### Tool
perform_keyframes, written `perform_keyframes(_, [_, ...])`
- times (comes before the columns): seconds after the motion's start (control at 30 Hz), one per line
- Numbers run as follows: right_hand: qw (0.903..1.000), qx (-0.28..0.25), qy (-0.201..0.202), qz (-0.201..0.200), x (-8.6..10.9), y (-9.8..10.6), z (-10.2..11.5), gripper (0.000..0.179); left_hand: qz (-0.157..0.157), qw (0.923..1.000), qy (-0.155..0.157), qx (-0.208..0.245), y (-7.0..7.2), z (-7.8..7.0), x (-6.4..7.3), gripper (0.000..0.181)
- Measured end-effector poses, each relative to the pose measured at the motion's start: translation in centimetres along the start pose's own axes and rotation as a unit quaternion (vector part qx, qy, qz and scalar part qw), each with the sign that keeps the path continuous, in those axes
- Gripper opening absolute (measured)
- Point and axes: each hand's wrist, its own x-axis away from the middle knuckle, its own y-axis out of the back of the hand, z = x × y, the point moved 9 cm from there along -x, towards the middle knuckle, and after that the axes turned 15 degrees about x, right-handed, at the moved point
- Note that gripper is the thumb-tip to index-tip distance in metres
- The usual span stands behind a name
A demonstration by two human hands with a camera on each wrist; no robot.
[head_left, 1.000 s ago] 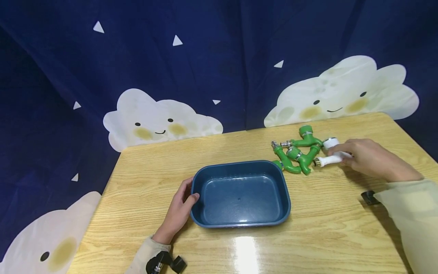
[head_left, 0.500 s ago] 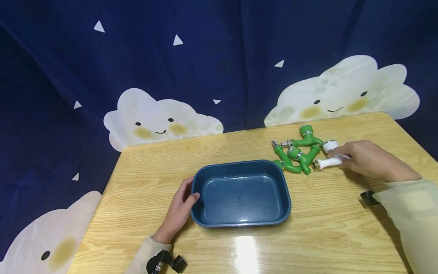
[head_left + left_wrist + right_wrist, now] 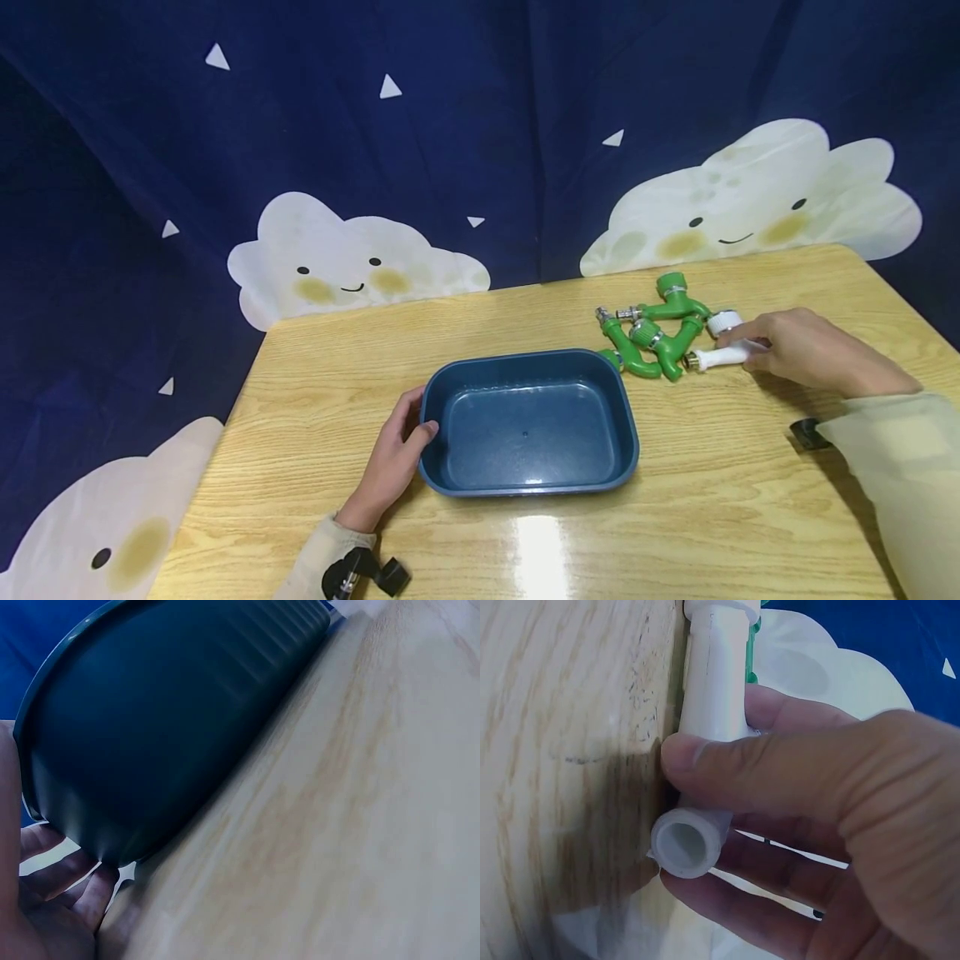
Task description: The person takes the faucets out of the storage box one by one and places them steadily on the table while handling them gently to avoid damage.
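A dark blue plastic basin sits on the wooden table with nothing in it. My left hand grips its left wall, thumb over the rim and fingers outside; the left wrist view shows those fingertips against the outer wall. At the right, my right hand holds a white plastic faucet with a brass-coloured threaded end and a ribbed white knob. In the right wrist view the thumb lies across the faucet's white body, its open spout end towards the camera.
Several green faucets lie clustered beside the white one, just behind the basin's far right corner. One green knob partly hides behind the basin rim. A dark blue curtain with white clouds hangs along the table's far edge.
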Motion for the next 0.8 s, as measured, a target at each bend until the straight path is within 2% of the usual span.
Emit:
perform_keyframes(0.43, [0.9995, -0.016, 0.009, 0.025, 0.50, 0.12, 0.00, 0.044, 0.001, 1.0000, 0.000, 0.002, -0.07, -0.10, 0.05, 0.046])
perform_keyframes(0.8, [0.9987, -0.012, 0.010, 0.048, 0.83, 0.37, 0.42, 0.051, -0.003, 0.9999, 0.014, 0.002, 0.16, 0.03, 0.00, 0.047])
